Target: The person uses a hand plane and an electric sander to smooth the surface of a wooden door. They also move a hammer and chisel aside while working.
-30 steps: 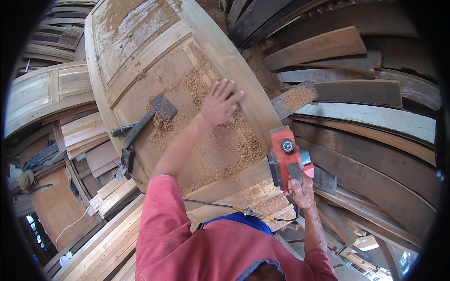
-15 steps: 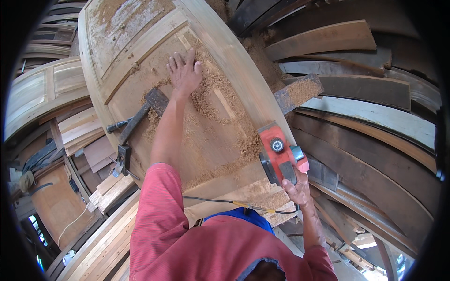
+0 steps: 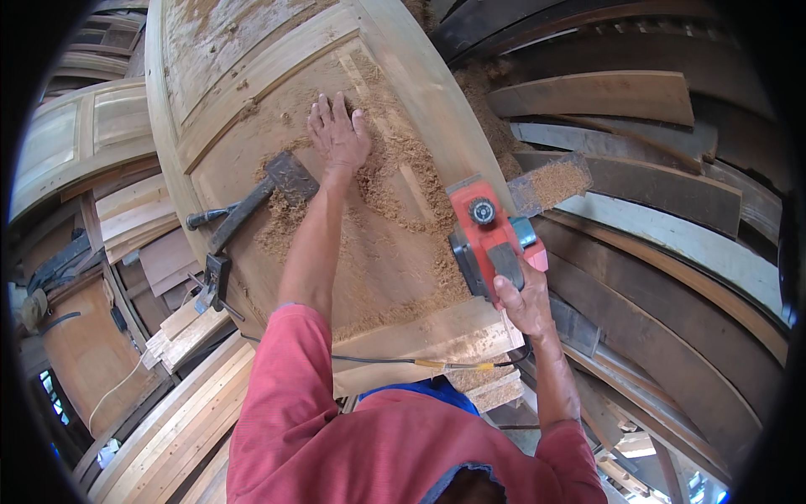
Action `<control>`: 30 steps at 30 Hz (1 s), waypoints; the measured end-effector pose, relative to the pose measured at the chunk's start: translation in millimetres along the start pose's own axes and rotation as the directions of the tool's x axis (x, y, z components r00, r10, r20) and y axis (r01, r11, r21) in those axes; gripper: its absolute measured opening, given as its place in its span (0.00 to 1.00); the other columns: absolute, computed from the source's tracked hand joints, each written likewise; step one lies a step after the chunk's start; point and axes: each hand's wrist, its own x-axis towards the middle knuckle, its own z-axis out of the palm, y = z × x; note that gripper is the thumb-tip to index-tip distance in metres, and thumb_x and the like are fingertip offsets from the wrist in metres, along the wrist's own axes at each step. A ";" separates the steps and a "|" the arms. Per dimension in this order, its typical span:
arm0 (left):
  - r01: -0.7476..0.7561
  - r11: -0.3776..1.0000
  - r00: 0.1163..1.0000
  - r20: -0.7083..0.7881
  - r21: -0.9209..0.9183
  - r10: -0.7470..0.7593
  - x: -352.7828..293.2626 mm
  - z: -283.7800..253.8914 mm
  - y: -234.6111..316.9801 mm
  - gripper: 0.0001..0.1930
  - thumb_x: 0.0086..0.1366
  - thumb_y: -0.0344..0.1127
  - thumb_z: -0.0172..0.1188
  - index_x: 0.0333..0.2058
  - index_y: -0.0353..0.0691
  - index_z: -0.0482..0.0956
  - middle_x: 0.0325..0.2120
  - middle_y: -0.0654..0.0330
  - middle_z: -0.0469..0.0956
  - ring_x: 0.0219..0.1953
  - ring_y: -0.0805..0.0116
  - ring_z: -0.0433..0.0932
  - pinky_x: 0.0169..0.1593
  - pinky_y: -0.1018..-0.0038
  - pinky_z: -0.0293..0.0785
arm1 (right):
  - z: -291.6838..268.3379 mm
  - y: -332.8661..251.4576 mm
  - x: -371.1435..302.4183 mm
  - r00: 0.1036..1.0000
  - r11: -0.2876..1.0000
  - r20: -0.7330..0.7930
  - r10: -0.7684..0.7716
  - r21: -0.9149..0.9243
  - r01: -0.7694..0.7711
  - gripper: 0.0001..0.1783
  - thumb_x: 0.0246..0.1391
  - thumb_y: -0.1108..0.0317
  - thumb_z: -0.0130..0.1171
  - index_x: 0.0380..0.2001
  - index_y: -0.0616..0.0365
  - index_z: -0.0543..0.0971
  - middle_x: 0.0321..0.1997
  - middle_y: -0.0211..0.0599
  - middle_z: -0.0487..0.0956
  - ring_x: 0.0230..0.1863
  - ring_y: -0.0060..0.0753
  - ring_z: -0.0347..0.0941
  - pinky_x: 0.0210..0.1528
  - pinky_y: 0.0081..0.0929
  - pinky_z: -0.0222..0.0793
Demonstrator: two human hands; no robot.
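My right hand (image 3: 524, 298) is wrapped round the handle of a red electric planer (image 3: 480, 239), which rests on the right-hand frame member of a panelled wooden door (image 3: 416, 92). A black cord with yellow tape (image 3: 453, 364) runs from the planer across in front of my body. On the recessed panel, my left hand (image 3: 340, 139) lies flat with its fingers spread, amid heaps of wood shavings (image 3: 399, 164). Beside my left forearm, a dark metal bar clamp (image 3: 238, 217) sits over the door's left edge, with its wide plate end on the panel.
Dark and pale boards (image 3: 638, 189) stand stacked along the right side. A shaving-covered metal piece (image 3: 550, 183) sticks out past the door's right edge. To the left are another panelled door (image 3: 84, 134), piled planks (image 3: 180, 437) and a brown sheet of wood (image 3: 92, 361).
The planer has moved forward along the door's right frame member, with my right hand on its handle. My left hand stays flat on the panel. The view has shifted slightly.
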 end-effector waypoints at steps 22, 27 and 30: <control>0.012 0.997 1.000 0.016 -0.077 -0.011 0.3 -8.2 5.3 0.33 0.73 0.51 0.49 0.70 0.39 0.64 0.73 0.39 0.57 0.75 0.39 0.52 0.77 0.45 0.41 | 41.7 -92.0 160.6 0.999 1.000 -0.041 -0.023 -0.012 0.022 0.29 0.64 0.40 0.61 0.36 0.61 0.80 0.23 0.27 0.76 0.22 0.17 0.71 0.25 0.20 0.69; 0.021 0.997 1.000 0.014 -0.073 -0.020 0.2 -12.4 4.5 0.32 0.73 0.49 0.50 0.70 0.38 0.64 0.72 0.39 0.58 0.74 0.38 0.53 0.76 0.45 0.42 | 55.1 -119.7 194.6 0.998 0.998 -0.048 -0.048 0.032 0.049 0.30 0.64 0.39 0.61 0.33 0.61 0.78 0.22 0.27 0.75 0.21 0.18 0.71 0.25 0.21 0.70; 0.013 0.997 1.000 0.007 -0.077 -0.013 0.4 -14.2 6.6 0.32 0.73 0.47 0.50 0.70 0.38 0.64 0.72 0.39 0.59 0.74 0.37 0.54 0.76 0.44 0.44 | 58.3 -126.9 216.3 0.997 0.998 -0.049 -0.056 0.022 0.057 0.31 0.64 0.38 0.60 0.30 0.60 0.77 0.21 0.27 0.74 0.20 0.19 0.71 0.25 0.22 0.69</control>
